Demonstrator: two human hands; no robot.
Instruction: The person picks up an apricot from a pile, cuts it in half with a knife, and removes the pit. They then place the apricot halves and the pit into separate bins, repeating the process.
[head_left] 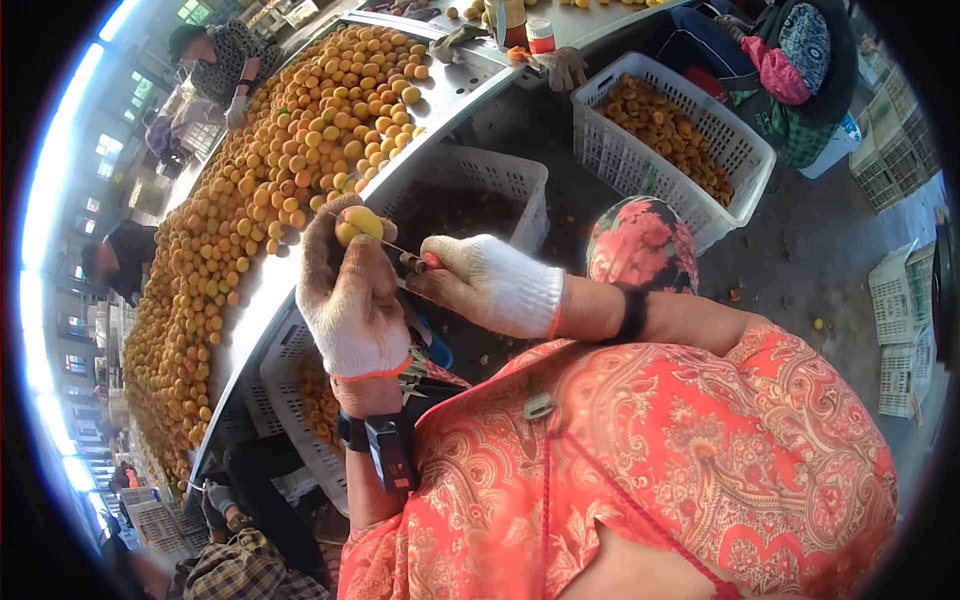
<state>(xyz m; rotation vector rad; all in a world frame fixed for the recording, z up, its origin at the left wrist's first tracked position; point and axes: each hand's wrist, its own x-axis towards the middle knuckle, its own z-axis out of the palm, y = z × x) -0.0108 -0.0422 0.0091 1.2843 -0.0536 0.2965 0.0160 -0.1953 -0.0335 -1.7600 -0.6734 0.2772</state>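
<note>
My left hand [350, 290], in a soiled white glove, has its fingers wrapped round a yellow-orange apricot [358, 225] at the metal table's edge. My right hand [490, 280], gloved too, grips a small knife [408, 261] with a reddish handle end. The thin blade points toward the held apricot, and its tip is hard to make out. Beyond my hands a large heap of apricots [290, 160] covers the metal table [262, 300].
Below the table edge stands a white crate [530, 185] with dark contents. Another crate [745, 195] holds halved apricots. A lower crate [290, 370] is at the left. A spare glove [563, 68] and a red-labelled jar [540, 36] lie near the table's far edge. Other people work around it.
</note>
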